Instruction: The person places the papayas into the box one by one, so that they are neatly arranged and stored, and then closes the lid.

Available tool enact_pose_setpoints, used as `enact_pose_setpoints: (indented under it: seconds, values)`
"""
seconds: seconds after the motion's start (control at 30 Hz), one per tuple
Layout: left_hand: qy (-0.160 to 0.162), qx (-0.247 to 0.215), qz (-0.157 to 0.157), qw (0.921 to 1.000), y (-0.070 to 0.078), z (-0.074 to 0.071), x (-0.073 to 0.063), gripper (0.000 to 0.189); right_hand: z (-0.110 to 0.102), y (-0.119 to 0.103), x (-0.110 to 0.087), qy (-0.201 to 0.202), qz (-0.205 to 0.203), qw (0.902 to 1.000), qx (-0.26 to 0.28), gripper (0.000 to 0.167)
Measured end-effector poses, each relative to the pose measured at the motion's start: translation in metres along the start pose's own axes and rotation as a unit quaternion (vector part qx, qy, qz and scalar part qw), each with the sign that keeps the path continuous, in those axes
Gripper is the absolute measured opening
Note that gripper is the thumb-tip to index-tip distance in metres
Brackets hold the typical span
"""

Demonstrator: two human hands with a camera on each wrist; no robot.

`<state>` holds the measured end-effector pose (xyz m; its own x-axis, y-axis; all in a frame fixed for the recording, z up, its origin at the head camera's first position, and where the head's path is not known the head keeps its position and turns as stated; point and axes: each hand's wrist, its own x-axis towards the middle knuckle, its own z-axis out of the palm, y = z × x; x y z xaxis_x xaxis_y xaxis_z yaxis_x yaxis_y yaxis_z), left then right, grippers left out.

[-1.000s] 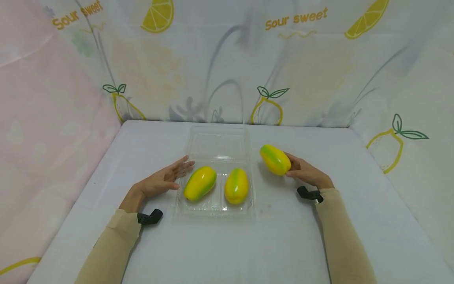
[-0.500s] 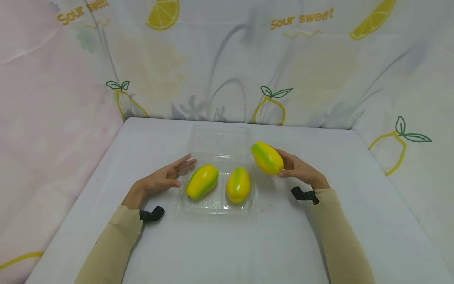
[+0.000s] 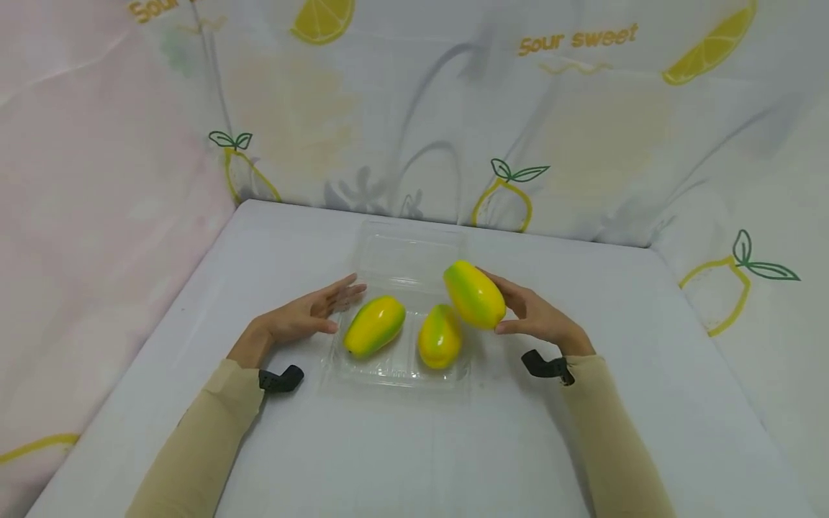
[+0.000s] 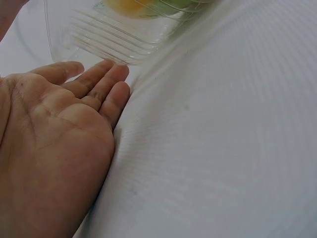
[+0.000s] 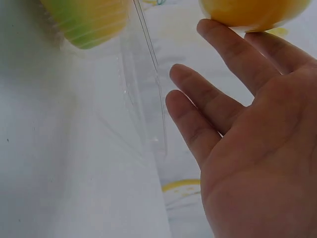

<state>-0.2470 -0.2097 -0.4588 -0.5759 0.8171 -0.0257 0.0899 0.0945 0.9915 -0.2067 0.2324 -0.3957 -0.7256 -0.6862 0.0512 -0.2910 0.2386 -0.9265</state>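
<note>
My right hand [image 3: 540, 314] pinches a glossy yellow-green papaya [image 3: 475, 295] between thumb and fingers, above the right side of a clear plastic clamshell box [image 3: 401, 378]. In the right wrist view, that papaya [image 5: 255, 12] shows at the upper right against two fingers, while the other fingers stretch free. Two similar papayas lie in the box's base, one on the left [image 3: 374, 327] and one on the right [image 3: 440, 338]. The raised papaya overlaps the right one in the head view. My left hand [image 3: 299, 316] is at the box's left side, fingers straight, fingertips right by its ridged wall [image 4: 111, 37].
The box's lid [image 3: 411, 248] lies folded back, away from me. A white table [image 3: 401, 453] bears everything. Behind and to the sides hang lemon-printed cloths [image 3: 401, 108]. Each wrist has a black camera mount, the left one [image 3: 281, 379] and the right one [image 3: 544, 365].
My right hand has carried the papaya leftward, from beside the box to over its right edge. My left hand has stayed by the box; the head view has shifted and tilted slightly.
</note>
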Motion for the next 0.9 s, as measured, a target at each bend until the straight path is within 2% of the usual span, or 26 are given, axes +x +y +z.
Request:
enact_pose_setpoints:
  seconds: [0.2,0.5,0.9]
  values:
    - [0.009,0.019,-0.005,0.9998,0.0,-0.002,-0.002,0.091,0.012,-0.009,0.008,-0.01,-0.003,0.9996,-0.026,0.085]
    - [0.011,0.015,-0.009,0.9998,0.001,-0.001,-0.003,0.092,0.029,-0.009,0.015,-0.027,-0.011,0.9986,-0.044,0.086]
    - [0.01,0.007,-0.005,0.9999,-0.001,-0.001,-0.003,0.092,0.034,-0.018,0.03,-0.04,0.004,0.9953,-0.088,0.088]
